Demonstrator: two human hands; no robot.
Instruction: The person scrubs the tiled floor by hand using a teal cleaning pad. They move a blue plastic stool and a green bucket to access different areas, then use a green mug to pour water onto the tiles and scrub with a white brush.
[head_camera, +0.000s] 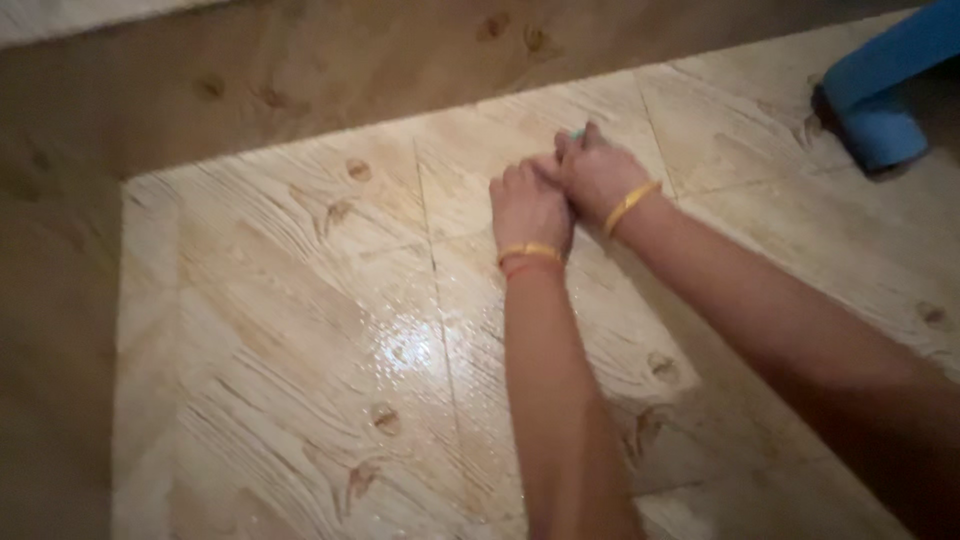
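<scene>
Both hands press together on a wood-grain tiled floor (300, 330), arms stretched out from the lower right of the view. The left hand (530, 208) lies knuckles up with its fingers curled under into a loose fist, and a gold bangle (530, 251) sits at its wrist above a thin red thread (528, 267). The right hand (596, 172) touches it on the far side, fingers bent down and bunched over a small teal object (577, 133), of which only a sliver peeks out past the fingertips; what kind of thing it is cannot be told, and whether the left hand shares the hold is hidden. A second gold bangle (630, 205) circles the right wrist. The floor tiles are pale with dark knots and diagonal grain, and a wet, glossy patch (405, 345) shines just near the left forearm, with fine droplets scattered about it. Behind the hands a darker brown band of the same pattern (300, 80) runs across the top and down the left side. At the upper right a blue plastic thing (885, 85), partly cut by the frame edge, rests on the floor well apart from the hands. Nothing lies between the hands and the blue thing.
</scene>
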